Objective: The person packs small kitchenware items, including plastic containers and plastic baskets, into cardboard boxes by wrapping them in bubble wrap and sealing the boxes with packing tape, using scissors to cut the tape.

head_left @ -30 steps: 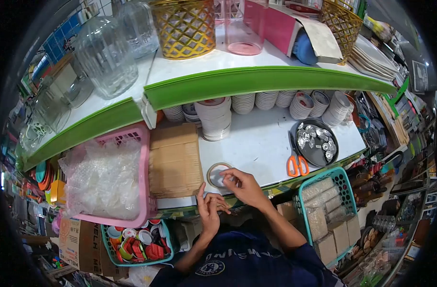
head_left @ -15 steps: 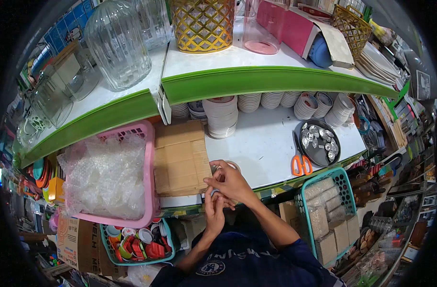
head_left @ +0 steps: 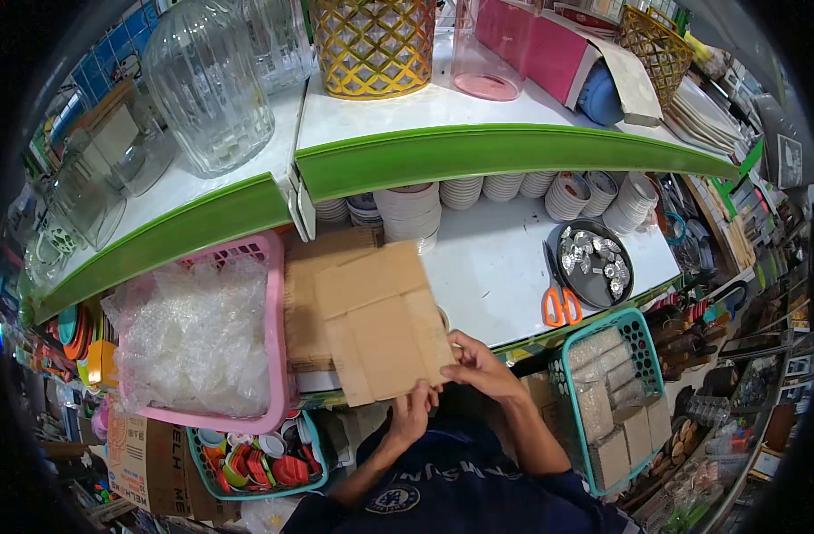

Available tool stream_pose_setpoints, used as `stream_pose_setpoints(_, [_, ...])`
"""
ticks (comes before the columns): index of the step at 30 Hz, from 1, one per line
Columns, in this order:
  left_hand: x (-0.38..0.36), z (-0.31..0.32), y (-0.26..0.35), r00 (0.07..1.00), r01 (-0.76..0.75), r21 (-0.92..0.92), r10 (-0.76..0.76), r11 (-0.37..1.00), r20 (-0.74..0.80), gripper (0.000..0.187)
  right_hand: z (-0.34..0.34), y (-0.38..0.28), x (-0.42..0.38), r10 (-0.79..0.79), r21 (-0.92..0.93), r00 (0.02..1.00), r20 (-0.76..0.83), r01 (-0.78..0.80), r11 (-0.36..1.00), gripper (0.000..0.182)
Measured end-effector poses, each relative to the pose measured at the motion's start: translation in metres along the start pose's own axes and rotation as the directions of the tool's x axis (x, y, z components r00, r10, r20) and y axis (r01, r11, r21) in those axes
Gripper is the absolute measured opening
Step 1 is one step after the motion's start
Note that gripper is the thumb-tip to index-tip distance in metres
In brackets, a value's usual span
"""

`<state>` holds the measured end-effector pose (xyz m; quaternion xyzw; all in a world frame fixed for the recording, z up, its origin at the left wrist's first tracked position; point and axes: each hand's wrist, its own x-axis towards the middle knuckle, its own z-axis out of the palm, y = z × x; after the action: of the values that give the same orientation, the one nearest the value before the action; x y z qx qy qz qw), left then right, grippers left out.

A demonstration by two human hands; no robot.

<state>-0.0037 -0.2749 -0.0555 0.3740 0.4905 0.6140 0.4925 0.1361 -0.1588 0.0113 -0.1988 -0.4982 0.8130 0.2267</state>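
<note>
A flat brown piece of cardboard (head_left: 380, 325) is raised and tilted over the shelf's front edge, with creases across it. My left hand (head_left: 411, 414) has its fingers closed on the bottom edge near the right corner. At that same lower right corner, my right hand (head_left: 485, 369) pinches the cardboard between thumb and fingers. More cardboard (head_left: 304, 307) lies on the shelf behind and to the left, partly covered by the held piece. A round rim just right of the held piece is mostly hidden.
Left stands a pink basket (head_left: 280, 338) of bubble wrap (head_left: 193, 334). Orange-handled scissors (head_left: 560, 298) and a dark pan (head_left: 594, 292) with foil-like pieces lie right. Stacked white bowls (head_left: 409, 218) sit under the green-edged upper shelf (head_left: 514, 151). Teal baskets (head_left: 567, 392) flank me below.
A piece of cardboard has come up off the shelf into both hands, angled toward me. My right hand has moved right and down; the left has shifted slightly right.
</note>
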Motion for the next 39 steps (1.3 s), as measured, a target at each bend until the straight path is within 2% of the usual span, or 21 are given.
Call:
stream_pose_setpoints(3, [-0.003,0.007,-0.003,0.996,-0.061,0.12,0.052,0.991,0.077,0.016,-0.014,0.009,-0.025,-0.036,-0.034,0.999,0.015,0.036,0.999,0.05])
stream_pose_setpoints(4, [-0.002,0.007,-0.002,0.996,-0.061,0.119,0.052,0.991,0.076,0.016,-0.018,0.009,-0.031,-0.034,-0.035,0.999,0.015,0.035,0.999,0.05])
stream_pose_setpoints(6, [0.001,0.005,0.001,0.938,-0.296,0.253,0.23,0.921,0.258,0.019,-0.027,0.01,-0.047,-0.048,-0.076,0.987,-0.156,0.037,0.996,0.048])
stream_pose_setpoints(7, [0.004,0.004,0.004,0.924,-0.333,0.325,0.237,0.885,0.3,0.018,-0.05,0.015,-0.056,0.037,-0.102,0.987,-0.158,-0.054,0.993,0.044])
stream_pose_setpoints(8, [0.008,0.006,0.008,0.923,-0.333,0.321,0.237,0.886,0.304,0.018,-0.062,0.026,-0.062,0.036,-0.103,0.986,-0.164,-0.053,0.993,0.044])
stream_pose_setpoints(10, [0.018,0.009,0.015,0.828,-0.549,0.346,0.441,0.761,0.346,0.014,-0.057,0.013,-0.059,-0.027,0.085,0.956,-0.292,0.054,0.995,0.05])
stream_pose_setpoints(11, [0.022,0.006,0.017,0.827,-0.55,0.344,0.441,0.761,0.348,0.014,-0.054,0.007,-0.056,-0.032,0.119,0.923,-0.385,0.084,0.989,0.051])
stream_pose_setpoints(12, [0.025,0.0,0.018,0.849,-0.478,0.378,0.308,0.793,0.429,0.019,-0.055,0.006,-0.055,-0.032,0.118,0.922,-0.385,0.083,0.989,0.051])
stream_pose_setpoints(13, [0.028,-0.003,0.019,0.851,-0.405,0.418,0.168,0.813,0.498,0.025,-0.057,0.005,-0.053,-0.113,0.165,0.89,-0.443,0.204,0.965,0.049])
stream_pose_setpoints(14, [0.033,-0.003,0.021,0.852,-0.404,0.419,0.169,0.813,0.495,0.025,-0.06,0.005,-0.051,-0.185,0.203,0.845,-0.502,0.324,0.924,0.048])
stream_pose_setpoints(16, [0.044,-0.001,0.025,0.853,-0.35,0.471,0.068,0.81,0.517,0.026,-0.082,0.013,-0.058,-0.255,0.254,0.875,-0.412,0.379,0.89,0.047])
stream_pose_setpoints(18, [0.05,0.006,0.033,0.869,-0.349,0.464,0.096,0.814,0.485,0.027,-0.118,0.044,-0.065,-0.181,0.241,0.796,-0.578,0.378,0.894,0.049])
stream_pose_setpoints(19, [0.054,0.007,0.027,0.902,-0.281,0.494,0.051,0.823,0.428,0.027,-0.082,0.014,-0.054,-0.202,0.152,0.73,-0.653,0.388,0.909,0.048])
stream_pose_setpoints(20, [0.058,0.009,0.022,0.929,-0.211,0.52,0.005,0.828,0.37,0.027,-0.079,0.013,-0.051,-0.202,0.151,0.731,-0.652,0.387,0.91,0.048])
stream_pose_setpoints(21, [0.06,0.012,0.021,0.936,-0.299,0.494,0.15,0.817,0.318,0.026,-0.077,0.011,-0.05,-0.233,0.135,0.711,-0.663,0.42,0.897,0.048])
stream_pose_setpoints(22, [0.061,0.015,0.021,0.936,-0.3,0.493,0.152,0.817,0.318,0.026,-0.077,0.011,-0.048,-0.265,0.118,0.69,-0.674,0.454,0.883,0.049])
stream_pose_setpoints(24, [0.062,0.02,0.027,0.976,-0.198,0.411,0.142,0.89,0.164,0.027,-0.077,0.015,-0.049,-0.266,0.124,0.688,-0.675,0.461,0.878,0.05])
stream_pose_setpoints(29, [0.068,0.023,0.021,0.969,-0.246,0.473,0.217,0.846,0.115,0.032,-0.077,0.021,-0.051,-0.243,0.161,0.684,-0.687,0.47,0.868,0.051])
stream_pose_setpoints(34, [0.084,0.024,0.012,0.948,-0.296,0.466,0.315,0.834,0.039,0.033,-0.077,0.02,-0.047,-0.284,0.04,0.641,-0.713,0.442,0.896,0.053])
stream_pose_setpoints(36, [0.091,0.022,0.004,0.989,-0.146,0.146,0.146,0.979,0.012,0.027,-0.082,0.024,-0.047,-0.305,-0.002,0.643,-0.702,0.427,0.904,0.051])
stream_pose_setpoints(39, [0.098,0.024,-0.005,0.972,-0.231,0.045,0.232,0.972,-0.033,0.025,-0.091,0.029,-0.044,-0.361,-0.075,0.636,-0.682,0.43,0.9,0.046])
